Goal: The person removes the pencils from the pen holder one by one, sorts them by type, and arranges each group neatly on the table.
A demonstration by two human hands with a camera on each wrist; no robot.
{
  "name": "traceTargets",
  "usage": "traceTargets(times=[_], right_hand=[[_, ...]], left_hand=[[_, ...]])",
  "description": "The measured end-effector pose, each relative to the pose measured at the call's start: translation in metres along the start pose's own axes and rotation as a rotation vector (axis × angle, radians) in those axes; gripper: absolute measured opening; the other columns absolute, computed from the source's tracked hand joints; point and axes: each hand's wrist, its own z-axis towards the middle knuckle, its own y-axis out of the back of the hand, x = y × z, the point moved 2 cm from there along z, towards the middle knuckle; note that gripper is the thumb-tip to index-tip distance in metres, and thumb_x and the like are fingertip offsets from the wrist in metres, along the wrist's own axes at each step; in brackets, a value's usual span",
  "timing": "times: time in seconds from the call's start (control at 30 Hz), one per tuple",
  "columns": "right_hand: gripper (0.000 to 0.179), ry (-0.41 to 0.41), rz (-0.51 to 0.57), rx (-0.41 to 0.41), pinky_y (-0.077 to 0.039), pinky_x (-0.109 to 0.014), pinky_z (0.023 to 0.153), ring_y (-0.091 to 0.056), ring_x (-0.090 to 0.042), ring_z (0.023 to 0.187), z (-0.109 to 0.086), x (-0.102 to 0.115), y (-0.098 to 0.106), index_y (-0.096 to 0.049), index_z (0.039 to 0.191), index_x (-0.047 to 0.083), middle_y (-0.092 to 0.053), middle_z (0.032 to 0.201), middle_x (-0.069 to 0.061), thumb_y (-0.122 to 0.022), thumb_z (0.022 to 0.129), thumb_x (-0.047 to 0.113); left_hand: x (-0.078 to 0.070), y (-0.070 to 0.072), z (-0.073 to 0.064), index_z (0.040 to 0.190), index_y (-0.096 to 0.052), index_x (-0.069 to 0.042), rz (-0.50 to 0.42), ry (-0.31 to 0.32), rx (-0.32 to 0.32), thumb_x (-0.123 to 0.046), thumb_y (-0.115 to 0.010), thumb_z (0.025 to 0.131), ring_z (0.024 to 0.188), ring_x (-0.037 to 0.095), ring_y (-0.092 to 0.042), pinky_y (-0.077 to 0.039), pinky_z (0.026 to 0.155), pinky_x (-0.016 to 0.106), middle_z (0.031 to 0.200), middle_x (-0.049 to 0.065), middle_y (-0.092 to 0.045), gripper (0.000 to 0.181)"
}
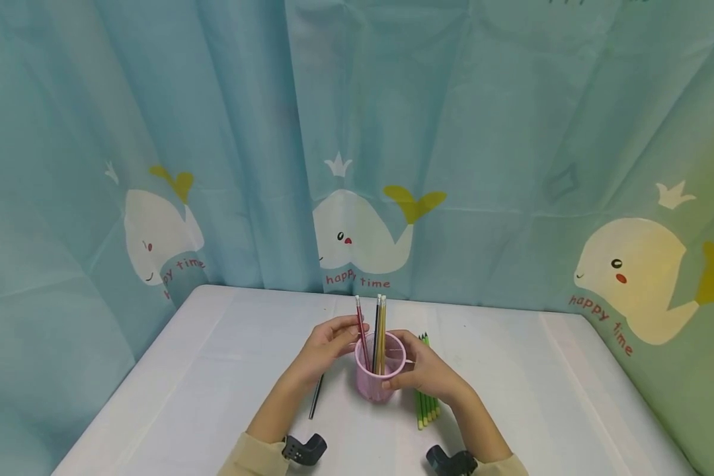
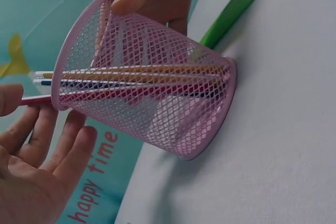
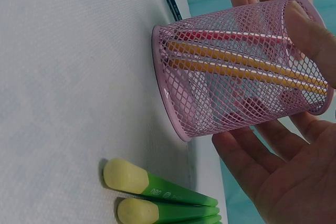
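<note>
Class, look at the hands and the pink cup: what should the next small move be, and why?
Probably the left hand should let go of the red pencil: its lower end sits near the bottom of the pink cup, beside the yellow pencils, and the right hand is holding the cup.

The pink mesh pencil cup (image 1: 373, 389) looks like painted metal, rough in its net, with a smooth, slightly glossy rim. The red pencil (image 1: 364, 344) and the yellow pencils (image 1: 383, 337) have a lacquered look. The green pencils (image 3: 178, 194) are glossy, with smooth, rather matt ends. The curtain (image 1: 500, 132) is softly shiny cloth; the white table surface (image 3: 68, 87) seems matt and finely grained.
</note>
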Motion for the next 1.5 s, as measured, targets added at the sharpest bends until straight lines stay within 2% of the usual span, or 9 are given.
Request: traceTargets(times=[0.27,0.47,0.7,0.9,1.1,1.23,1.5], right_hand=[[0.08,0.007,0.006,0.0,-0.048,-0.049,0.107,-0.047,-0.039,0.134,0.001,0.002,0.001,-0.044,0.14,0.006,-0.054,0.139,-0.015,-0.086,0.072,0.008],[0.08,0.0,0.0,-0.006,-0.047,-0.05,0.108,-0.048,-0.037,0.134,0.003,0.002,0.001,-0.044,0.14,0.007,-0.055,0.138,-0.015,-0.087,0.072,0.009],[0.081,-0.001,0.0,-0.009,-0.046,-0.052,0.108,-0.048,-0.038,0.133,0.005,0.001,0.002,-0.045,0.14,0.007,-0.055,0.139,-0.016,-0.087,0.071,0.008],[0.082,-0.004,-0.005,-0.016,-0.046,-0.051,0.108,-0.049,-0.038,0.133,0.005,0.001,0.001,-0.045,0.14,0.007,-0.055,0.139,-0.015,-0.087,0.071,0.009],[0.081,0.003,0.005,-0.009,-0.047,-0.05,0.108,-0.049,-0.038,0.132,0.003,0.002,0.001,-0.044,0.14,0.006,-0.056,0.137,-0.015,-0.087,0.07,0.008],[0.081,-0.001,-0.004,-0.012,-0.049,-0.048,0.106,-0.052,-0.037,0.128,0.002,0.001,0.001,-0.044,0.14,0.006,-0.057,0.134,-0.015,-0.087,0.071,0.008],[0.08,-0.005,-0.004,-0.009,-0.044,-0.05,0.11,-0.047,-0.037,0.135,0.001,-0.001,0.0,-0.045,0.14,0.007,-0.055,0.139,-0.014,-0.087,0.071,0.008]], left_hand=[[-0.002,0.004,0.002,0.13,-0.055,0.007,-0.012,-0.023,-0.024,-0.015,-0.058,0.101,0.121,0.032,-0.061,-0.056,0.096,0.031,0.128,0.027,-0.062,0.036],[-0.004,0.005,0.002,0.122,-0.057,0.009,0.0,-0.041,-0.052,-0.013,-0.06,0.1,0.113,0.03,-0.065,-0.058,0.093,0.033,0.12,0.029,-0.064,0.031],[-0.013,0.008,0.0,0.125,-0.053,0.012,-0.018,-0.069,-0.076,-0.016,-0.059,0.101,0.108,0.024,-0.068,-0.057,0.094,0.034,0.115,0.025,-0.066,0.037],[-0.018,0.011,-0.001,0.123,-0.055,0.007,-0.034,-0.074,-0.082,-0.018,-0.06,0.1,0.107,0.023,-0.068,-0.057,0.094,0.034,0.115,0.023,-0.065,0.033],[-0.025,0.012,-0.003,0.125,-0.053,0.01,-0.056,-0.079,-0.094,-0.015,-0.06,0.1,0.103,0.019,-0.07,-0.058,0.093,0.036,0.114,0.02,-0.065,0.036],[-0.029,0.012,-0.006,0.125,-0.053,0.009,-0.083,-0.077,-0.094,-0.014,-0.06,0.1,0.102,0.02,-0.07,-0.059,0.092,0.037,0.112,0.014,-0.065,0.035],[-0.039,0.014,-0.012,0.123,-0.055,0.002,-0.082,-0.094,-0.11,-0.018,-0.062,0.1,0.103,0.023,-0.07,-0.058,0.092,0.039,0.112,0.014,-0.064,0.032]])
